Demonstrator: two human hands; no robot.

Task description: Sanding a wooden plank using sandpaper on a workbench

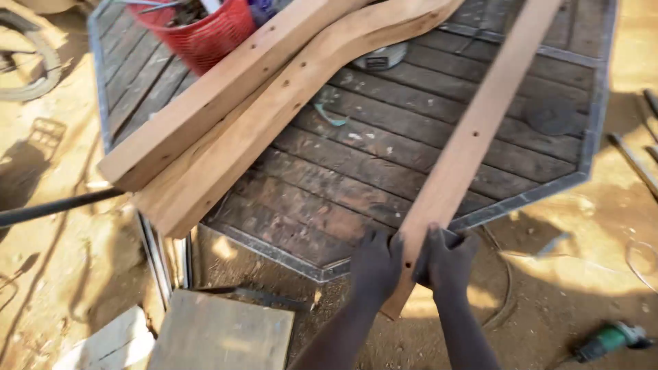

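Note:
A long narrow wooden plank (473,130) with small drilled holes lies diagonally across an octagonal slatted wooden table (384,157). Its near end sticks out past the table's front edge. My left hand (375,264) grips that end from the left side and my right hand (447,260) grips it from the right, both wrapped around the wood. Two thicker wooden beams (247,103), one straight and one curved, lie side by side across the table's left part, overhanging its left edge.
A red plastic basket (205,31) with tools stands at the table's far left. A grey power tool (380,56) lies behind the beams. On the sandy ground are a green grinder (610,339), a flat board (219,332), a dark rod (48,209) and metal bars (634,161).

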